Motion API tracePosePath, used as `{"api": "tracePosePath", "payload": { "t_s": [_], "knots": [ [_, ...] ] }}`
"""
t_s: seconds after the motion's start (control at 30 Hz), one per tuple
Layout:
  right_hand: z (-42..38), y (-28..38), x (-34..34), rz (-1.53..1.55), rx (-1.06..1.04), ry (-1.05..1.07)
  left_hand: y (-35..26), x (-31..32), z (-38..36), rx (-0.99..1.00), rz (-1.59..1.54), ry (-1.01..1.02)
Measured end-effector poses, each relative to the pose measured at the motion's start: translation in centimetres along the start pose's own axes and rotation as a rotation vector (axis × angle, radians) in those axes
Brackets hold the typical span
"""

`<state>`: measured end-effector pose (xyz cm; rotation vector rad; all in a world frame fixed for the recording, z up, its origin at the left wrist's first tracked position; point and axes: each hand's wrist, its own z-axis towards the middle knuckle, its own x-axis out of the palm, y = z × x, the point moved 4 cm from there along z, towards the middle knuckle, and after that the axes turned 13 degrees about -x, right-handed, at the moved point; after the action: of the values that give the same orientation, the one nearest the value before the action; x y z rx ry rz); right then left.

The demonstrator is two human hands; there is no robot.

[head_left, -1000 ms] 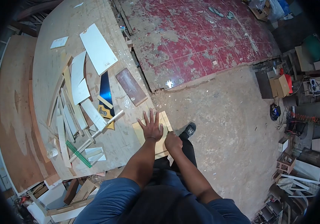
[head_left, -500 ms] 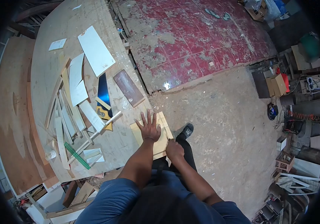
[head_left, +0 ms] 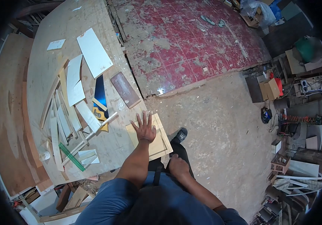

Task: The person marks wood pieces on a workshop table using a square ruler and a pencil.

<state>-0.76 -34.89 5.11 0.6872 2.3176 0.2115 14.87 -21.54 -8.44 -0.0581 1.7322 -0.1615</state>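
A pale square wooden board [head_left: 156,146] lies at the near right corner of the worktable, partly over its edge. Dark lines run along its right and lower sides. My left hand [head_left: 145,131] presses flat on the board, fingers spread. Closed in a fist, my right hand [head_left: 178,166] is just below and right of the board's lower corner. A small dark shape shows by its knuckles; what the fist holds is hidden. Beyond my left hand lie a handsaw [head_left: 100,92] with a yellow handle and a brown rectangular block [head_left: 125,90].
White panels [head_left: 94,52], wood strips [head_left: 57,138] and a green strip [head_left: 72,156] are scattered over the worktable [head_left: 93,15]. A red tiled floor [head_left: 191,45] lies beyond its right edge. Boxes [head_left: 269,90] and scrap wood [head_left: 300,168] line the far right.
My right hand has moved down towards my body, off the board's right edge. My left hand stays flat on the board. The whole view has shifted slightly.
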Motion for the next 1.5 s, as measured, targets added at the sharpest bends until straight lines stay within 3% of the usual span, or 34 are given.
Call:
{"api": "tracePosePath", "payload": {
  "t_s": [0.2, 0.6, 0.9, 1.2, 1.3, 1.5],
  "knots": [
    [1.1, 2.5, 1.6, 0.003, -0.01, 0.052, -0.2, 0.4, 0.0, -0.018, 0.041, 0.014],
    [1.5, 0.0, -1.0, 0.04, 0.012, -0.092, -0.2, 0.0, -0.3, 0.0, -0.042, -0.033],
    [1.7, 0.7, 0.4, 0.068, -0.013, -0.006, -0.1, 0.1, -0.2, -0.008, 0.02, 0.031],
    [16.6, 1.3, 2.1, 0.074, -0.181, -0.159, -0.7, 0.2, 0.3, -0.026, 0.039, 0.066],
    [15.9, 1.3, 2.5, 0.073, -0.124, -0.161, -0.6, 0.1, 0.2, -0.02, 0.026, 0.06],
    [5.4, 1.1, 1.3, 0.104, -0.007, -0.052, -0.5, 0.1, 0.2, -0.03, 0.02, 0.066]
  ]
}}
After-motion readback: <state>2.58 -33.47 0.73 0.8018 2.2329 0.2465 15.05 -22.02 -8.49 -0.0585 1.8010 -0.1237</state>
